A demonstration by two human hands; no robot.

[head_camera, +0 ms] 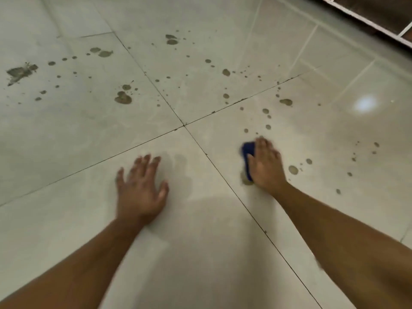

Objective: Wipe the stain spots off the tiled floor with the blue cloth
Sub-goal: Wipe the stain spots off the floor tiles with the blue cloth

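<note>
Here, far left on the tiled floor [66,134]: a big smeared stain [21,72], with small spots in a row toward the right. Then two rounder blotches [101,52] further back, and a dark double blotch [123,98] nearer, close to the diagonal grout line [147,74]. Lower, left hand [140,186] flat on the tile, fingers spread and straight, grasping nothing, a bit blurred. Just right of it, a faint damp patch [180,172]. Further right, across the grout crossing [184,125], right hand [265,166] pressed down on the blue cloth [248,152]; only the cloth's left part visible from under the palm, fingers lying over it, whether curled round it cannot be told. Cloth touching the floor, beside the grout line, with a brownish smear [246,181] at its near end. Beyond the fingertips, several round spots [266,119]; right of the wrist, more spots [293,170] still on the tile. Further right, a bright light reflection [364,104]. Top right corner, a white frame [365,21] against something dark.
</note>
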